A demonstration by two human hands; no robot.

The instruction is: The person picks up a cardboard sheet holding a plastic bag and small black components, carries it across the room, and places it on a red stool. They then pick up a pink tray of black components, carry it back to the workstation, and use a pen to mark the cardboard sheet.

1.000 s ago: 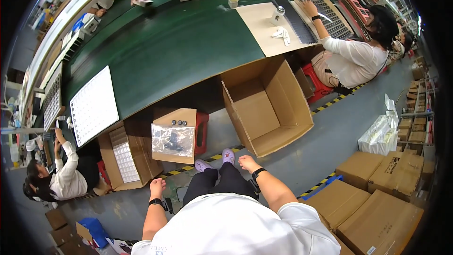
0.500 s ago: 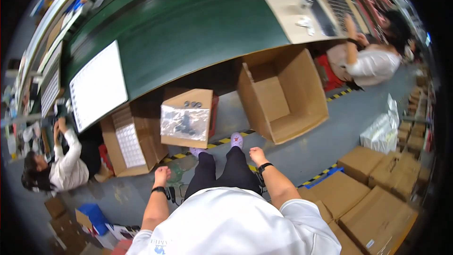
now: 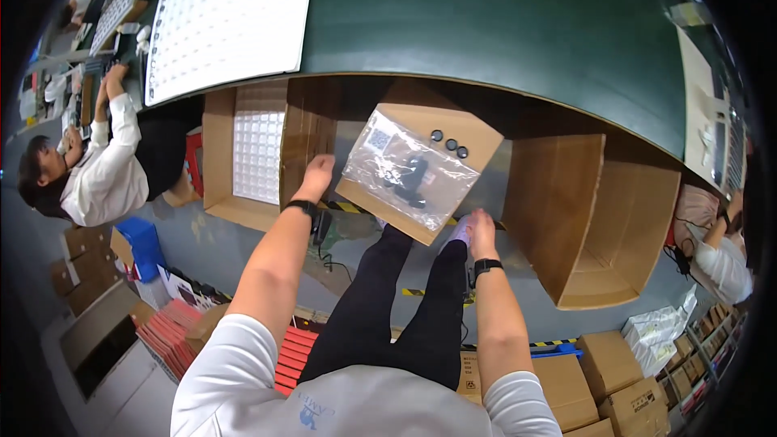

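Hands now out at the small cardboard box (image 3: 437, 158), off my knees a second ago: left hand (image 3: 317, 171) and right hand (image 3: 481, 226) grip its edges. Clear bag of black parts (image 3: 409, 170) lies on top, so I read a lift starting.

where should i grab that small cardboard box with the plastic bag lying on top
Probably by its two opposite lower edges, one hand per side, from below. The small cardboard box sits tilted with a loose clear plastic bag on top; the left hand and right hand already flank it.

Matt brown cardboard box (image 3: 421, 170), glossy clear plastic bag (image 3: 409, 168), smooth matt green tabletop (image 3: 502, 24)
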